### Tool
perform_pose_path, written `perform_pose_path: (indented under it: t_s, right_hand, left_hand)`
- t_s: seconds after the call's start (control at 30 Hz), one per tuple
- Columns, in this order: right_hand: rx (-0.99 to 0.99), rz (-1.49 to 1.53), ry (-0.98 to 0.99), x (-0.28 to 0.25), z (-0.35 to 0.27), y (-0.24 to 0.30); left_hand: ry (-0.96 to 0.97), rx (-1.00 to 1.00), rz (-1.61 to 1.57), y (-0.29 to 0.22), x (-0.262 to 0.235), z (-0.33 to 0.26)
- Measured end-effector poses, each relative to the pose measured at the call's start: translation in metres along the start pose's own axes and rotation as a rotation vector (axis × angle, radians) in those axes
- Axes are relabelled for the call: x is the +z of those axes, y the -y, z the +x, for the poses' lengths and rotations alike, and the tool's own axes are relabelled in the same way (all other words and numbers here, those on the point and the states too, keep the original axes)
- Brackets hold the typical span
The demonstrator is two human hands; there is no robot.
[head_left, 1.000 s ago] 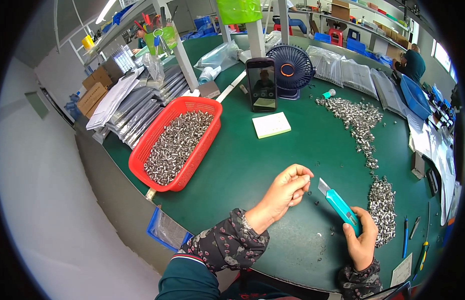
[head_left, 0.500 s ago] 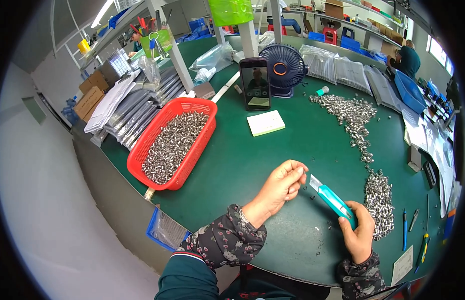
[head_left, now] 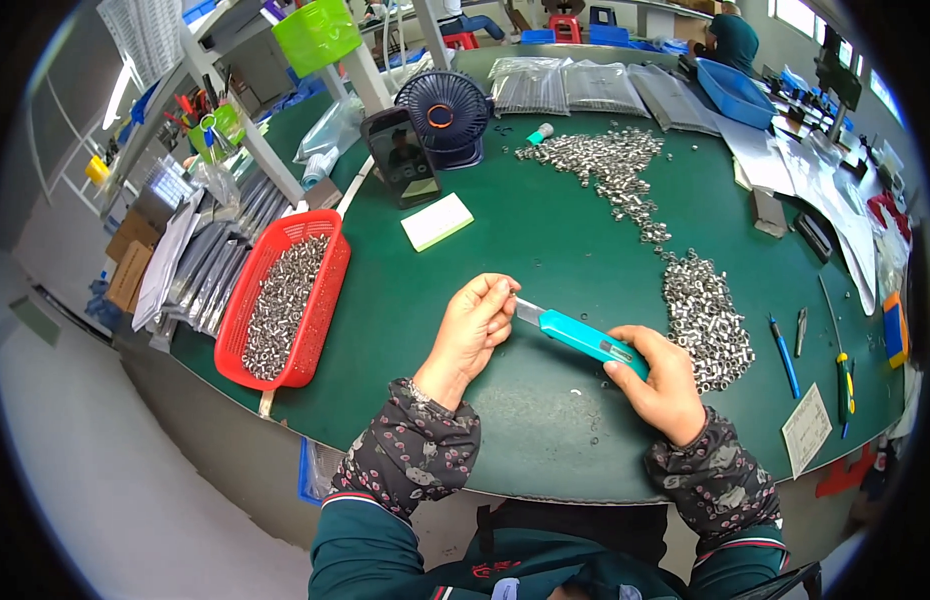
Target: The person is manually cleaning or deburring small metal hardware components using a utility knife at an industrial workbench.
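Right hand (head_left: 665,385) grips the rear of a teal utility knife (head_left: 585,340), fingers wrapped around the handle, blade pointed toward the left hand (head_left: 475,330). Left hand is curled nearly closed, fingertips pinched on something small at the blade tip; too small to identify, probably one of the little metal parts. Both hands hover above the green table (head_left: 545,240). Pile of small metal parts (head_left: 700,320) lies just right of the knife; a longer scatter (head_left: 605,165) trails farther back. Red basket (head_left: 285,295), full of the same parts, sits well to the left. Judged step: trimming or scraping one piece with the blade. Next move calls for a short, controlled stroke, keeping the fingertips off the edge.
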State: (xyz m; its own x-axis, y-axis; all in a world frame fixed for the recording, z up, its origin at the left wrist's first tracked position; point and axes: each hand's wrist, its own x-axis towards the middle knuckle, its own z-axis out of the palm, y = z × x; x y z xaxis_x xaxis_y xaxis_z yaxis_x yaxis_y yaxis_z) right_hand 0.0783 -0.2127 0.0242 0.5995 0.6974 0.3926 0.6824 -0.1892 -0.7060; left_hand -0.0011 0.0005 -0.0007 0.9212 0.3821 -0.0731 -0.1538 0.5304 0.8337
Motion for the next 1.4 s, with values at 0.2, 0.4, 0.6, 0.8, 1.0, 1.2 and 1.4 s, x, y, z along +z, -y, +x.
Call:
perform_pose_path:
  t_s: [0.2, 0.4, 0.6, 0.8, 1.0, 1.2, 1.4]
  right_hand:
    - [0.057, 0.046, 0.045, -0.002, -0.002, -0.001]
    - [-0.175, -0.27, -0.097, -0.002, 0.001, 0.001]
    - [-0.131, -0.243, -0.242, -0.003, 0.004, -0.008]
    - [-0.107, -0.307, -0.215, -0.002, 0.005, -0.008]
    - [-0.058, -0.148, -0.153, 0.0, 0.003, -0.009]
    - [-0.014, 0.015, -0.07, 0.001, 0.001, -0.011]
    - [0.13, 0.183, 0.087, 0.0, 0.0, -0.01]
  left_hand:
    - [0.014, -0.01, 0.063, 0.001, 0.004, -0.003]
    - [0.006, -0.025, 0.199, -0.001, 0.003, -0.003]
    - [-0.022, -0.085, 0.17, 0.0, 0.0, 0.0]
    - [-0.028, -0.049, 0.142, -0.004, 0.001, -0.002]
    - [-0.01, 0.016, 0.124, -0.003, 0.0, 0.0]
    - [-0.023, 0.02, 0.104, -0.002, 0.0, 0.001]
    - [0.019, 0.014, 0.09, 0.0, -0.001, 0.001]
